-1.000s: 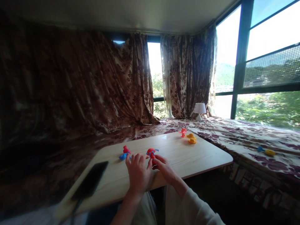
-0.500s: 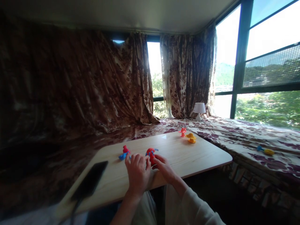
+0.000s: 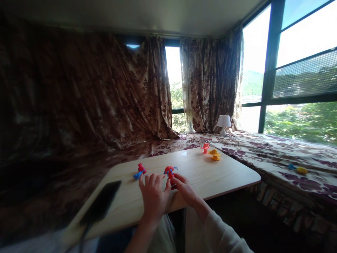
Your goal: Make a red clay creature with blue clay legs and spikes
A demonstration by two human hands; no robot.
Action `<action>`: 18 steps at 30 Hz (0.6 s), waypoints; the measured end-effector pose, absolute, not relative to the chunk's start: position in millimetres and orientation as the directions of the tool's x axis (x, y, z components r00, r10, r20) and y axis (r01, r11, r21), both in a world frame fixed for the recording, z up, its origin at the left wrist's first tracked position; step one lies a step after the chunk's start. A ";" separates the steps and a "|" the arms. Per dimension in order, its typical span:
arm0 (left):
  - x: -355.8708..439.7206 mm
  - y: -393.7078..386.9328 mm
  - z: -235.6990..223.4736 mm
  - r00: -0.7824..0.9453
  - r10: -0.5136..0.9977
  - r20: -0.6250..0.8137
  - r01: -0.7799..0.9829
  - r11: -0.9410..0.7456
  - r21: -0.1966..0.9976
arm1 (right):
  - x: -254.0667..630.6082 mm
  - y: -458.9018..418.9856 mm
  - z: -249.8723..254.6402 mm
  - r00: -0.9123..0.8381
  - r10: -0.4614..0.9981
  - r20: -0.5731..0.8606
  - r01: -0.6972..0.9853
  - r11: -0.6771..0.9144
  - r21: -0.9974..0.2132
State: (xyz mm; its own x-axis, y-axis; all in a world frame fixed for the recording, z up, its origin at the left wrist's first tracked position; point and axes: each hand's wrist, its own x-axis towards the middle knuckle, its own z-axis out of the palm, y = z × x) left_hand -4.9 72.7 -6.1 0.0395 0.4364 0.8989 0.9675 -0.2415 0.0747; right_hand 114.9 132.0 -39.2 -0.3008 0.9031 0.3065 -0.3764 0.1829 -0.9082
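Note:
A small red toy figure with thin blue parts [image 3: 170,170] is upright at the table's near edge. My right hand [image 3: 185,189] pinches its lower part between thumb and fingers, hiding some of it. On the other side, my left hand [image 3: 153,192] is open, with fingers spread over the table and the thumb close to the toy; whether it touches cannot be made out. Just beyond my left fingertips are a blue toy piece [image 3: 138,175] and a pinkish-red toy piece [image 3: 141,168], close together.
A black flat device with a cable [image 3: 101,202] lies on the left of the wooden table [image 3: 189,163]. Pink [image 3: 205,148] and yellow [image 3: 215,155] toy pieces are at the far right corner. A blue and yellow toy [image 3: 298,169] and a white lamp [image 3: 224,123] rest on the flowered cover.
My left hand has shifted slightly left and down, its fingers a little farther from the red toy. My right hand keeps its hold on the toy.

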 end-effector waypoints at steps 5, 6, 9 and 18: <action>-1.6 78.1 -2.6 0.053 0.449 0.892 0.970 -0.235 0.061 | 115.0 132.2 -39.5 -0.306 0.898 0.316 -0.371 0.194 -0.908; -1.9 79.0 -2.6 0.057 0.450 0.891 0.970 -0.236 0.057 | 115.2 131.8 -39.1 -0.308 0.897 0.318 -0.371 0.194 -0.908; -3.2 79.9 -3.2 0.073 0.446 0.892 0.967 -0.250 0.046 | 115.7 130.5 -37.8 -0.314 0.893 0.321 -0.368 0.197 -0.909; -5.1 69.6 -7.1 0.015 0.402 0.915 0.979 -0.194 0.069 | 112.1 135.6 -44.5 -0.296 0.876 0.380 -0.421 0.238 -0.875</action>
State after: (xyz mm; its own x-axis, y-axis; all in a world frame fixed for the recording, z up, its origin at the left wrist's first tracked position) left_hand -5.1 69.6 -7.1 0.0148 0.4025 0.9153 0.9786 -0.1935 0.0693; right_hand 112.1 135.6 -44.5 -0.2957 0.8763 0.3803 -0.4210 0.2379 -0.8753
